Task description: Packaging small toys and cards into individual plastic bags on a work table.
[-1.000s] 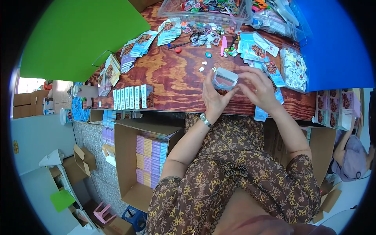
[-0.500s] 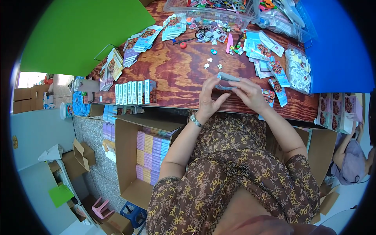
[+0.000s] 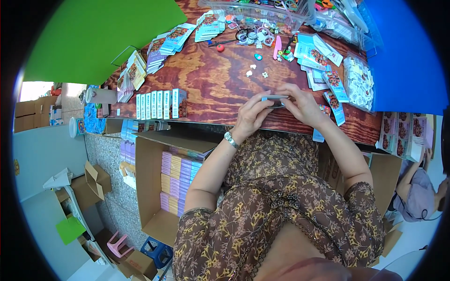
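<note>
Close to the table's front edge, I hold a small pale blue carton (image 3: 275, 97) between both hands. My left hand (image 3: 251, 112) grips its left end, and my right hand (image 3: 302, 107) has its fingers and thumb on the right end. The carton's far side and whatever is inside it are hidden by my fingers. Beyond my hands lie a few small white charms (image 3: 253, 70) and a blue-green oval trinket (image 3: 258, 56). To the left, several filled light blue boxes (image 3: 161, 104) stand upright in a row.
Flattened cartons (image 3: 209, 27) lie fanned along the back left, and more cartons (image 3: 333, 80) at the right. A clear tub of white pieces (image 3: 358, 84) stands beside them. Trinket bins (image 3: 262, 14) line the back. Below the table is an open cardboard box (image 3: 150, 187). Another person (image 3: 415, 194) is at far right.
My fingers have closed in around the carton, which now shows edge-on. Before, its open end faced up and my left thumb was spread away from it.
</note>
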